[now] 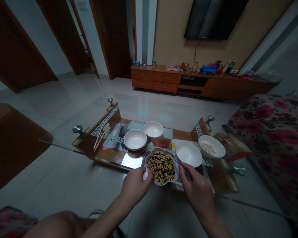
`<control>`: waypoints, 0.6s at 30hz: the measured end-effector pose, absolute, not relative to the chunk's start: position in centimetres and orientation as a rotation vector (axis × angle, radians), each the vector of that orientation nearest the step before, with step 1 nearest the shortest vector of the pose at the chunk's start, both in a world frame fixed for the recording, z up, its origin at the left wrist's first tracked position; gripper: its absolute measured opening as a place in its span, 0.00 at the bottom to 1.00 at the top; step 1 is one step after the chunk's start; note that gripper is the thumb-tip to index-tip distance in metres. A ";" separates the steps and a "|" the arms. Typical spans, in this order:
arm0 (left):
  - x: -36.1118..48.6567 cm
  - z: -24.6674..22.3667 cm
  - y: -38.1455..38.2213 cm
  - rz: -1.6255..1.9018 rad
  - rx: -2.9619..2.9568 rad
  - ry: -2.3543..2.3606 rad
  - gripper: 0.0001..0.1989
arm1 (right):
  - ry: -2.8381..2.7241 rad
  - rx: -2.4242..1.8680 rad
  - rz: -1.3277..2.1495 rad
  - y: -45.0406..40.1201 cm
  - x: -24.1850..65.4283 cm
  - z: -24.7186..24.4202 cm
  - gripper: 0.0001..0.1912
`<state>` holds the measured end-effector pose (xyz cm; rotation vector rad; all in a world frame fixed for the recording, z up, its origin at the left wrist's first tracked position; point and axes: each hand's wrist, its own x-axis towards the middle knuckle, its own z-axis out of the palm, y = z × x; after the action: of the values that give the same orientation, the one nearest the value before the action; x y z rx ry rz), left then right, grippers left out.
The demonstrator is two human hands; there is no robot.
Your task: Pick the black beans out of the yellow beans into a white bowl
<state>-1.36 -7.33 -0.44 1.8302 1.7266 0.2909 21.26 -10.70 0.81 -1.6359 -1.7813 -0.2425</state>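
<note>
A flower-shaped white bowl (162, 166) full of mixed yellow and dark beans is at the near edge of the glass table. My left hand (137, 182) grips its left rim, thumb over the edge. Against the bowl's right side, my right hand (196, 185) is closed around a dark blue, slender utensil (185, 170). Three white bowls with nothing visible inside stand beyond: one at the left (135, 139), one at the back (153, 130) and one at the right (188, 154). Farther right, another white bowl (212, 146) holds pale flat pieces.
Wooden chopsticks (101, 136) lie on the left of the glass table (64, 138). Papers and a red item show around the bowls. A wooden TV cabinet (167, 82) stands across the room, and a floral-covered seat (275, 132) is at the right.
</note>
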 end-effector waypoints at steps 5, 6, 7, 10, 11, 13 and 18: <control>-1.3 -0.3 -7.3 0.292 1.822 1.725 0.25 | -1.585 -1.834 -0.404 -10.4 22.4 1.5 0.28; -1.3 -0.3 -7.3 0.290 1.819 1.728 0.25 | -1.557 -1.874 -0.402 -10.4 22.5 1.6 0.29; -1.3 -0.3 -7.3 0.287 1.816 1.729 0.25 | -1.537 -1.909 -0.390 -10.4 22.5 1.6 0.30; -1.3 -0.3 -7.3 0.284 1.817 1.727 0.25 | -1.512 -1.950 -0.318 -10.4 22.3 1.6 0.30; -1.3 -0.4 -7.3 0.286 1.818 1.725 0.25 | -1.513 -1.940 -0.300 -10.4 22.2 1.6 0.30; -1.3 -0.4 -7.3 0.291 1.816 1.722 0.25 | -1.536 -1.888 -0.283 -10.4 22.1 1.5 0.28; -1.3 -0.4 -7.3 0.290 1.821 1.723 0.24 | -1.714 -1.715 -0.193 -10.6 21.7 0.7 0.21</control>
<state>-1.31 -7.33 -0.43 1.8206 1.7228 0.2899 21.71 -10.55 0.68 -1.7148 -1.7138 -0.1934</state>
